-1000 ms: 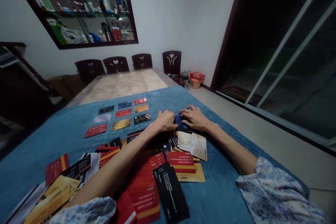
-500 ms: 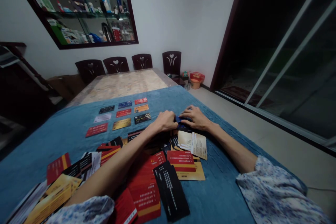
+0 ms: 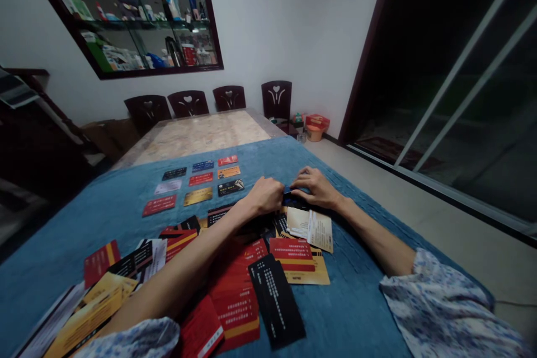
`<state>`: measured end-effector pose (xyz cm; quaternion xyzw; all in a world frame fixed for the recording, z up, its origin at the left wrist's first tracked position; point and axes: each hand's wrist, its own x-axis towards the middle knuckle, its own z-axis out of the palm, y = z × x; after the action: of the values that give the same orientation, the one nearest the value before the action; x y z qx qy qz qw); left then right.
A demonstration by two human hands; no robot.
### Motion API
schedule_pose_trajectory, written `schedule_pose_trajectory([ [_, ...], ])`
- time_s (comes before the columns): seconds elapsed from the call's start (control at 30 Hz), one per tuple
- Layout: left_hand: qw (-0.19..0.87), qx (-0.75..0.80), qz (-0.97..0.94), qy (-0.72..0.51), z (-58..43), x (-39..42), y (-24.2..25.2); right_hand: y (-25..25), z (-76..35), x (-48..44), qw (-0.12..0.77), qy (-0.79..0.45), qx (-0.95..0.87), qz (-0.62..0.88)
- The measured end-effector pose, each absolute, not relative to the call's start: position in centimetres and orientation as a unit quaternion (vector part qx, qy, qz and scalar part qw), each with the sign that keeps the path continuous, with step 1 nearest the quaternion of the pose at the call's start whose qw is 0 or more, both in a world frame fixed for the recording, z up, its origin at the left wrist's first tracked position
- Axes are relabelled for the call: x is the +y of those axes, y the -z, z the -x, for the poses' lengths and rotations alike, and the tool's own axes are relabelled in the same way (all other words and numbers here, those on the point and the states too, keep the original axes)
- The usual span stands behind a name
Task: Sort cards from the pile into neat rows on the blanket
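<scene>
My left hand (image 3: 267, 194) and my right hand (image 3: 318, 187) meet over a dark blue card (image 3: 288, 192) just beyond the pile. The left fingers are curled at its left side, while the right fingers bend over its right side. Under my left forearm spreads a loose heap of red cards (image 3: 237, 313), black cards (image 3: 280, 302) and gold cards (image 3: 310, 271). Pale cards (image 3: 308, 226) lie just below my right hand. Farther off, several cards lie apart in rows, among them a gold card (image 3: 198, 196) and a black card (image 3: 230, 187).
A blue cloth (image 3: 356, 302) covers the near part of the table (image 3: 201, 134). Dark chairs (image 3: 277, 98) stand along the far side. A glass-shelved cabinet (image 3: 138, 22) is set in the wall, and a sliding door (image 3: 453, 78) is at the right.
The view has shifted slightly. The blue card between my hands shows less of its face and lies lower, and my left fingers are curled more tightly.
</scene>
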<state>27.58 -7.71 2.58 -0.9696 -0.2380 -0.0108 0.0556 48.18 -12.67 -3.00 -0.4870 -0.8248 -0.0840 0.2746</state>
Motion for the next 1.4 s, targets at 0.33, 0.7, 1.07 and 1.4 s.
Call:
schedule_pose_trajectory([
  [0.33,-0.12,-0.303,0.939,0.112,-27.2,-6.5,-2.9,3.7,-48.3,-12.2,0.338,0.035,-0.793,0.505],
  [0.7,-0.171,-0.311,0.921,0.16,-26.7,-4.8,-2.4,4.6,-48.3,-11.1,0.36,0.104,-0.752,0.543],
  [1.07,-0.112,-0.31,0.919,0.218,-27.0,-3.6,-1.3,4.3,-47.9,-11.2,0.386,0.129,-0.724,0.557],
  [1.4,-0.095,-0.331,0.915,0.209,-28.6,-2.5,-0.8,4.3,-47.8,-11.1,0.355,0.134,-0.683,0.624],
])
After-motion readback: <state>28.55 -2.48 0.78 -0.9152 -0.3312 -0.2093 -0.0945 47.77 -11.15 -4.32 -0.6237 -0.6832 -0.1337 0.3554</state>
